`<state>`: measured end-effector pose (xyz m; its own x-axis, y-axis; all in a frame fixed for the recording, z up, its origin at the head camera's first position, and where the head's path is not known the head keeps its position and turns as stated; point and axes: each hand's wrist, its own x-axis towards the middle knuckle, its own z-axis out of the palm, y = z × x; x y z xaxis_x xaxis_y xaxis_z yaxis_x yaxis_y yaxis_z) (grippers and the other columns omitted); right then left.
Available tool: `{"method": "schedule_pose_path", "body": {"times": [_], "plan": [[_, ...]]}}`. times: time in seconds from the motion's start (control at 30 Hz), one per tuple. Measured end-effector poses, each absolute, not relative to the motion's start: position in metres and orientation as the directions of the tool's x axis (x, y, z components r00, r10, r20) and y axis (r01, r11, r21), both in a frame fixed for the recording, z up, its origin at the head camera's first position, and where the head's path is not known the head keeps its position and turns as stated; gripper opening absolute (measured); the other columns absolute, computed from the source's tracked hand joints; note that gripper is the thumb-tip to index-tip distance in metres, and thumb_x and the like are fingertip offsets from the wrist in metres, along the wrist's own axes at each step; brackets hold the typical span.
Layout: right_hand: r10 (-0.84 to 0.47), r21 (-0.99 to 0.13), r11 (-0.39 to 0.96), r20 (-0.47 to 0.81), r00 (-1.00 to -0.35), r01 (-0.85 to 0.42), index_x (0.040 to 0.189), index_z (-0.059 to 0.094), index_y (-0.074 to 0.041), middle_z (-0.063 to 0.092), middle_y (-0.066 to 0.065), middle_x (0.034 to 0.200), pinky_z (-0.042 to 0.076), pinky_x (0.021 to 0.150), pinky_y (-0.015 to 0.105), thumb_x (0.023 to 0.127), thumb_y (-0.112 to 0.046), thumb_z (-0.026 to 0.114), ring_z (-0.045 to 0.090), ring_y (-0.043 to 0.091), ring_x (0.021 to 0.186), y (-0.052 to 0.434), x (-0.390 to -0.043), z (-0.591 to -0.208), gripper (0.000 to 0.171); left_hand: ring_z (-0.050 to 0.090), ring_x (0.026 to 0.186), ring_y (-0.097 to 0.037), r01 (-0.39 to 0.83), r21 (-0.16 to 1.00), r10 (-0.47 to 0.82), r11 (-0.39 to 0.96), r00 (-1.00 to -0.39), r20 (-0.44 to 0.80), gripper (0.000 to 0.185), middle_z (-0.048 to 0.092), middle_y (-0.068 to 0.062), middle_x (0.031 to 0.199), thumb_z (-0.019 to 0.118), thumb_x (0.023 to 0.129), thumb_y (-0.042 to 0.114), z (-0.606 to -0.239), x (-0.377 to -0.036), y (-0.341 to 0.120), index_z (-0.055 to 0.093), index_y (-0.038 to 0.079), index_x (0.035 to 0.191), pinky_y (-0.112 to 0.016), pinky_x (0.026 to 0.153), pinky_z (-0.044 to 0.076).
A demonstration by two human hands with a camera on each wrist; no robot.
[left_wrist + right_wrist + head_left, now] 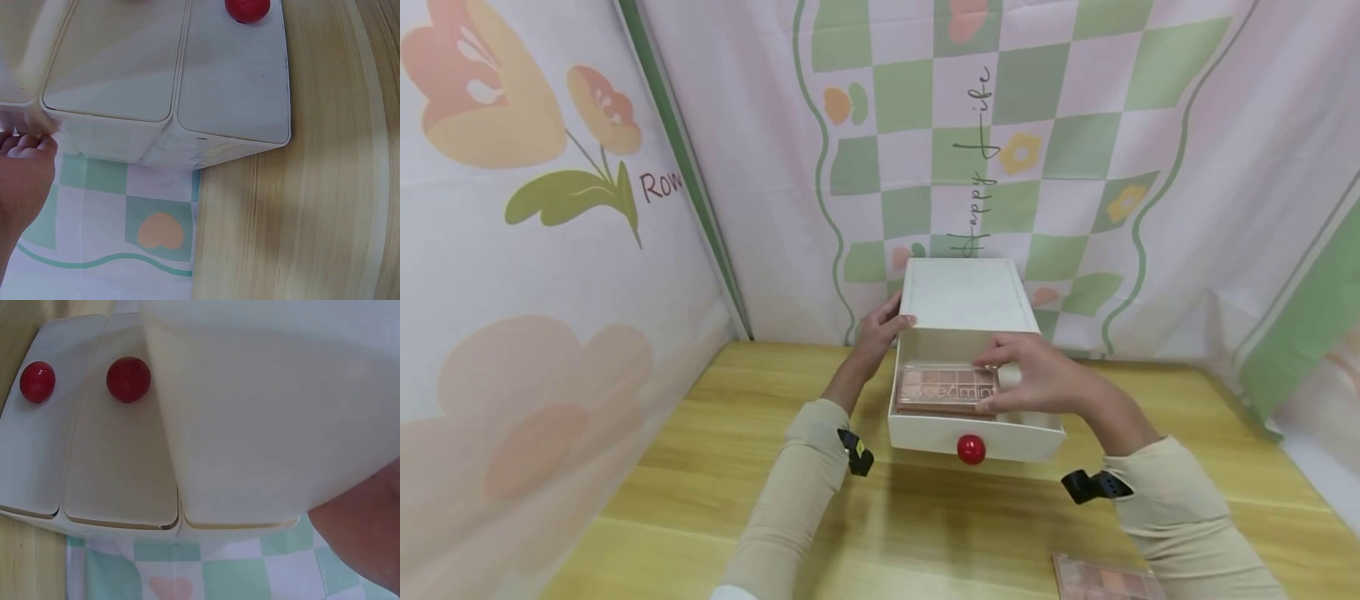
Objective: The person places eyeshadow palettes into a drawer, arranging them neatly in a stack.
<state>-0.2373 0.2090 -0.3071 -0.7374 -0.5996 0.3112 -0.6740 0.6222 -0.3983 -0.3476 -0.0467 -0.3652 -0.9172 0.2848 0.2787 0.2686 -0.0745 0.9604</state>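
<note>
A white drawer cabinet (966, 292) stands on the wooden table with its top drawer (925, 433) pulled out, a round red knob (972, 450) on the drawer's front. Inside lies an eyeshadow palette (943, 386) with a clear lid, and another palette edge shows beneath it. My right hand (1037, 375) reaches into the drawer and pinches the palette's right end between thumb and fingers. Against the cabinet's left side rests my left hand (877, 333), its thumb at the upper front edge. In the right wrist view, the pulled-out drawer hides most of the right hand.
Another eyeshadow palette (1105, 579) lies near the table's front edge, partly covered by the right sleeve. Two lower drawers with red knobs (128, 379) are closed. Patterned curtain cloth (760, 167) hangs behind the cabinet and along both sides of the table (700, 467).
</note>
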Motion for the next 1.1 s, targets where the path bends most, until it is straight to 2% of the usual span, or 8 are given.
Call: {"method": "schedule_pose_path", "body": {"times": [0.2, 0.43, 0.6, 0.77, 1.1], "plan": [[-0.602, -0.396, 0.647, 0.258, -0.755, -0.651, 0.120, 0.074, -0.003, 0.059, -0.006, 0.090, 0.048, 0.073, 0.024, 0.070, -0.032, 0.091, 0.052, 0.013, 0.085, 0.205, -0.237, -0.307, 0.060, 0.036, 0.153, -0.029, 0.261, 0.963, 0.286, -0.068, -0.919, 0.270, 0.075, 0.029, -0.009, 0.169, 0.059, 0.091, 0.022, -0.365, -0.348, -0.047, 0.030, 0.013, 0.160, -0.042, 0.124, 0.038], [-0.598, -0.359, 0.685, 0.221, -0.771, -0.634, 0.123, 0.072, -0.005, 0.065, -0.005, 0.101, 0.056, 0.085, 0.031, 0.072, -0.032, 0.090, 0.060, 0.011, 0.096, 0.204, -0.235, -0.309, 0.060, 0.037, 0.153, -0.029, 0.260, 0.964, 0.278, -0.048, -0.924, 0.263, 0.075, 0.030, -0.008, 0.168, 0.060, 0.091, 0.023, -0.365, -0.347, -0.046, 0.031, 0.015, 0.160, -0.043, 0.123, 0.040], [-0.592, -0.312, 0.707, 0.229, -0.773, -0.634, 0.126, 0.071, -0.008, 0.070, 0.005, 0.113, 0.058, 0.094, 0.047, 0.072, -0.039, 0.089, 0.064, 0.024, 0.106, 0.205, -0.233, -0.308, 0.065, 0.037, 0.153, -0.029, 0.263, 0.964, 0.276, -0.049, -0.924, 0.266, 0.076, 0.030, -0.008, 0.168, 0.059, 0.090, 0.024, -0.365, -0.347, -0.046, 0.031, 0.014, 0.160, -0.043, 0.123, 0.040], [-0.589, -0.293, 0.703, 0.270, -0.762, -0.648, 0.128, 0.069, -0.004, 0.069, 0.019, 0.127, 0.051, 0.102, 0.062, 0.071, -0.045, 0.088, 0.062, 0.040, 0.119, 0.211, -0.229, -0.306, 0.072, 0.037, 0.153, -0.028, 0.267, 0.963, 0.268, -0.036, -0.926, 0.267, 0.076, 0.031, -0.008, 0.168, 0.060, 0.090, 0.025, -0.366, -0.348, -0.047, 0.031, 0.014, 0.160, -0.042, 0.123, 0.040], [-0.588, -0.287, 0.651, 0.395, -0.706, -0.703, 0.121, 0.072, -0.002, 0.074, 0.015, 0.122, 0.057, 0.096, 0.057, 0.084, -0.024, 0.081, 0.068, 0.036, 0.114, 0.231, -0.217, -0.307, 0.045, 0.037, 0.153, -0.029, 0.282, 0.958, 0.273, -0.050, -0.919, 0.284, 0.076, 0.031, -0.010, 0.168, 0.059, 0.091, 0.025, -0.366, -0.347, -0.046, 0.031, 0.012, 0.160, -0.042, 0.123, 0.039]]}}
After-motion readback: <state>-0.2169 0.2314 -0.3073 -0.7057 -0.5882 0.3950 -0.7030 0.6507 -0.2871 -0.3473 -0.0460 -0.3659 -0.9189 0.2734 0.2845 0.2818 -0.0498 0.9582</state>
